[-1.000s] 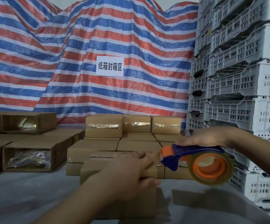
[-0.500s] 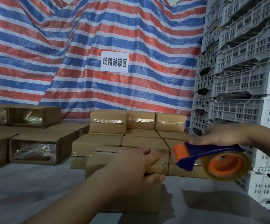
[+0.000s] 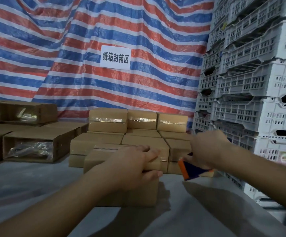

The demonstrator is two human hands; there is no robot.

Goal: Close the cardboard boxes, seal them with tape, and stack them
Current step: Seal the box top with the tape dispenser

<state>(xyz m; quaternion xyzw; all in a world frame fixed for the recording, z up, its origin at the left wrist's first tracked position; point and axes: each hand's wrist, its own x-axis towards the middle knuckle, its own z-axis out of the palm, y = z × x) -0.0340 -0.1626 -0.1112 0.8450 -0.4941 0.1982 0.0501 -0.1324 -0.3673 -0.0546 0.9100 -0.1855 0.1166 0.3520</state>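
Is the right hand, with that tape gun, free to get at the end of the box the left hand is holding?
Probably yes. The right hand holds the tape gun just beside the box end, nothing between; the left hand presses on top.

backdrop: red/blue/white striped tarp (image 3: 70, 57)
sign (image 3: 115, 57): white, on tarp
right: stacked white crates (image 3: 251, 79)
worktop (image 3: 27, 183): grey

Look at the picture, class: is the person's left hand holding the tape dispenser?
No: the left hand rests on the cardboard box, while the right hand grips the tape dispenser.
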